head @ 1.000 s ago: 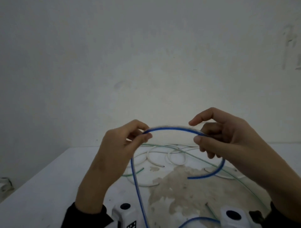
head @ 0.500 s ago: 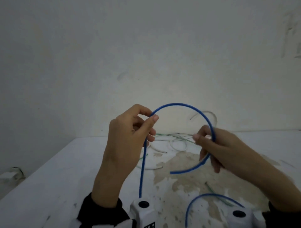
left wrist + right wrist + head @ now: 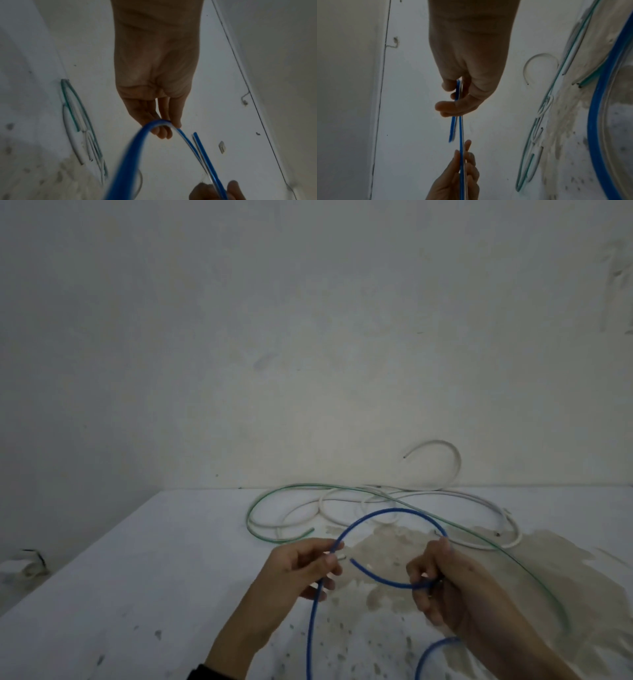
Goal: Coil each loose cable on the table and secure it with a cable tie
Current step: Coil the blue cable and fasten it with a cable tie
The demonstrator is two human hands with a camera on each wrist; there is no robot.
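A blue cable (image 3: 390, 511) arches in a loop above the white table (image 3: 137, 594) between my two hands. My left hand (image 3: 308, 563) pinches the loop's left side between thumb and fingers; the cable (image 3: 130, 152) drops from there toward me. My right hand (image 3: 442, 580) grips the loop's right side, with the short free end (image 3: 376, 575) curving out leftward from the fist. In the right wrist view the blue cable (image 3: 461, 129) runs from my right fingers (image 3: 447, 108) to the left hand (image 3: 462, 175). No cable tie shows.
Loose white cables (image 3: 342, 501) and a thin green cable (image 3: 274, 501) lie tangled at the table's back by the wall (image 3: 308, 337). One white cable end (image 3: 442, 453) curls up against the wall. A brownish stain (image 3: 513, 577) covers the table on the right.
Both hands have dropped lower toward the table. The right hand has swung round the loop so the free end now points left toward the left hand.
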